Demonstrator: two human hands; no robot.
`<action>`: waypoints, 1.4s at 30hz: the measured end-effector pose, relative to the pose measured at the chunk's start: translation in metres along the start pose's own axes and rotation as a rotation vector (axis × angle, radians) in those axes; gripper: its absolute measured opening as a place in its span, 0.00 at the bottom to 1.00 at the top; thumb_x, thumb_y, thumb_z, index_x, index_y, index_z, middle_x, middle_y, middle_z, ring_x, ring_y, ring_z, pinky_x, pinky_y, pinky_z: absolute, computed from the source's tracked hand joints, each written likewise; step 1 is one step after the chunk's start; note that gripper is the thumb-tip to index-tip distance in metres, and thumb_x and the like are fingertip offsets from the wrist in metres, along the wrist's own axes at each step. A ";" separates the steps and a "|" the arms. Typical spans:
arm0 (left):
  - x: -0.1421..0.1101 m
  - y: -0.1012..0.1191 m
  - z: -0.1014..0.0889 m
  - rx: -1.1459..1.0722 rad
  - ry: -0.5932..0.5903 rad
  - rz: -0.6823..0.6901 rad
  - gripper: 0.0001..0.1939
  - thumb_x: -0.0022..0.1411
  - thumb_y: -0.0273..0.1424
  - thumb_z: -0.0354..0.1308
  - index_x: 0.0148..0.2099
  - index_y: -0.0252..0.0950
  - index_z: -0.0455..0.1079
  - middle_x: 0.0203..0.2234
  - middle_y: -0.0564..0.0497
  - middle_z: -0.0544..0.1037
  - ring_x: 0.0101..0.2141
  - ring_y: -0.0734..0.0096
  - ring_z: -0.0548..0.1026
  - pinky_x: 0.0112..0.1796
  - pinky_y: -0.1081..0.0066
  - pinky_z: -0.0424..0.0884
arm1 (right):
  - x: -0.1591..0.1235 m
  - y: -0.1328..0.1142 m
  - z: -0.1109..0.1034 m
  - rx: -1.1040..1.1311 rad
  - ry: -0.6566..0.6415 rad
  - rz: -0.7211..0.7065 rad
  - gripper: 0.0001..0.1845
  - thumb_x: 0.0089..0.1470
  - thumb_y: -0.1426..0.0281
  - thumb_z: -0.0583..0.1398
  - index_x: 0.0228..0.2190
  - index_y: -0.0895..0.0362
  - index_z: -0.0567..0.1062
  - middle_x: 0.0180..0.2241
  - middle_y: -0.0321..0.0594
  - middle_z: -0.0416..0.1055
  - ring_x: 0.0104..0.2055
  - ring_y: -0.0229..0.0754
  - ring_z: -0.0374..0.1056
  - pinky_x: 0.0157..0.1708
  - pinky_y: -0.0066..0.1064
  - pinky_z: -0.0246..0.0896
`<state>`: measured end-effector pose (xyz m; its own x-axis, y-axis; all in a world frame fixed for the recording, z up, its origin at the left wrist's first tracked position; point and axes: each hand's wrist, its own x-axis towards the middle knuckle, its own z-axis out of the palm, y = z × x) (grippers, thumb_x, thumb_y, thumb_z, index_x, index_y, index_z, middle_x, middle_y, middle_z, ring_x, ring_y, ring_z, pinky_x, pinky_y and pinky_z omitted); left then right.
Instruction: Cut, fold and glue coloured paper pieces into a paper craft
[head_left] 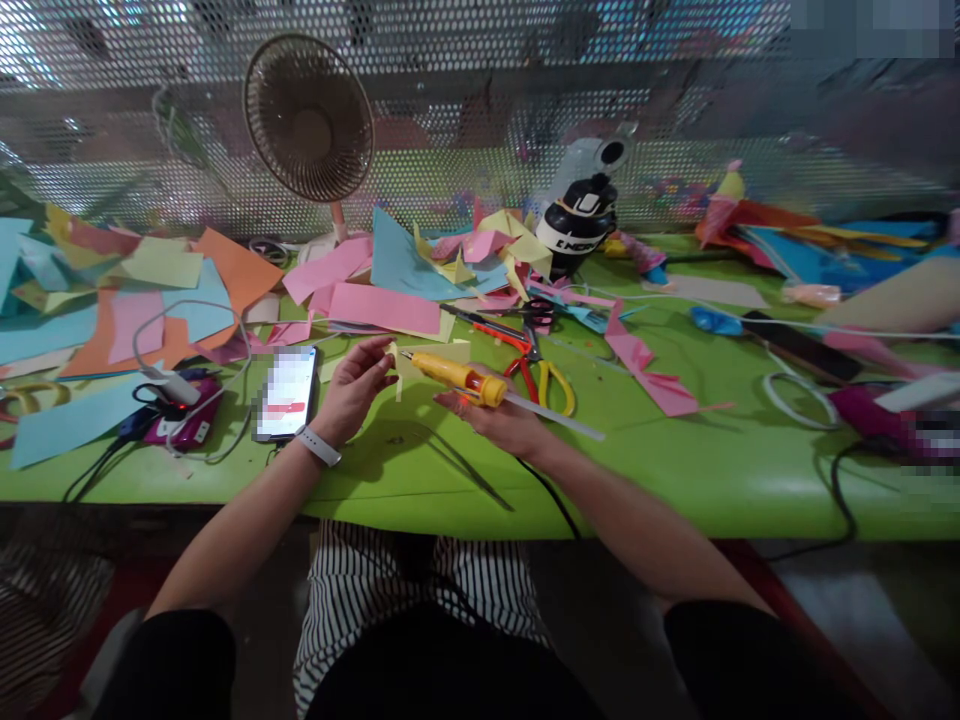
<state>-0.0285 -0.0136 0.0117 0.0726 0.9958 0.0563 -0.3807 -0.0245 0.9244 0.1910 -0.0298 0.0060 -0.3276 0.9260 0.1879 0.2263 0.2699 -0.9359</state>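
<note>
My right hand (501, 424) is closed around a yellow hot glue gun (454, 376), its nozzle aimed left. A translucent glue stick (559, 414) sticks out of the gun's back end. Just left of the nozzle tip, my left hand (358, 384) pinches a small pale yellow paper strip (398, 377). Whether tip and paper touch I cannot tell. Tweezers (472, 470) lie on the green table below the hands. Beyond the gun are scissors with red and yellow handles (556, 388). A phone (286, 393) with a lit screen lies left of my left wrist.
Coloured paper scraps (386, 307) crowd the back of the green table (660, 490). A fan (309, 118) and a black-and-white bottle (574, 235) stand there. A purple power strip (184, 415) with cables sits left. Another person's arm (892, 300) reaches in at right, near a second purple strip (877, 415).
</note>
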 end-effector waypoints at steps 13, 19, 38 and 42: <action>0.000 0.000 -0.002 0.036 -0.003 0.014 0.13 0.56 0.30 0.68 0.44 0.42 0.76 0.34 0.55 0.75 0.34 0.77 0.73 0.39 0.74 0.74 | 0.000 0.001 0.000 -0.050 0.010 0.008 0.22 0.52 0.48 0.64 0.28 0.52 0.67 0.23 0.31 0.61 0.26 0.38 0.56 0.24 0.34 0.53; -0.001 0.002 0.000 0.032 0.005 0.012 0.14 0.54 0.30 0.70 0.44 0.42 0.76 0.33 0.55 0.74 0.34 0.77 0.73 0.38 0.75 0.73 | 0.000 0.000 -0.001 -0.060 0.012 0.005 0.21 0.52 0.49 0.64 0.28 0.52 0.66 0.23 0.30 0.60 0.25 0.38 0.56 0.25 0.33 0.51; 0.008 -0.001 -0.012 0.130 0.034 0.206 0.13 0.56 0.32 0.69 0.45 0.42 0.76 0.33 0.54 0.74 0.34 0.77 0.74 0.38 0.76 0.74 | -0.002 -0.016 -0.046 -0.631 -0.075 -0.198 0.17 0.52 0.54 0.64 0.34 0.53 0.69 0.34 0.43 0.72 0.33 0.45 0.66 0.32 0.34 0.56; 0.011 0.002 -0.010 0.111 0.062 0.182 0.15 0.54 0.32 0.70 0.44 0.42 0.76 0.33 0.55 0.75 0.33 0.78 0.74 0.37 0.77 0.74 | -0.012 0.004 -0.089 -0.745 -0.087 -0.136 0.13 0.50 0.64 0.65 0.38 0.53 0.73 0.41 0.44 0.74 0.38 0.49 0.70 0.38 0.36 0.61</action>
<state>-0.0373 -0.0022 0.0104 -0.0457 0.9775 0.2059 -0.2788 -0.2104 0.9370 0.2779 -0.0161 0.0267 -0.4606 0.8563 0.2339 0.7284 0.5152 -0.4517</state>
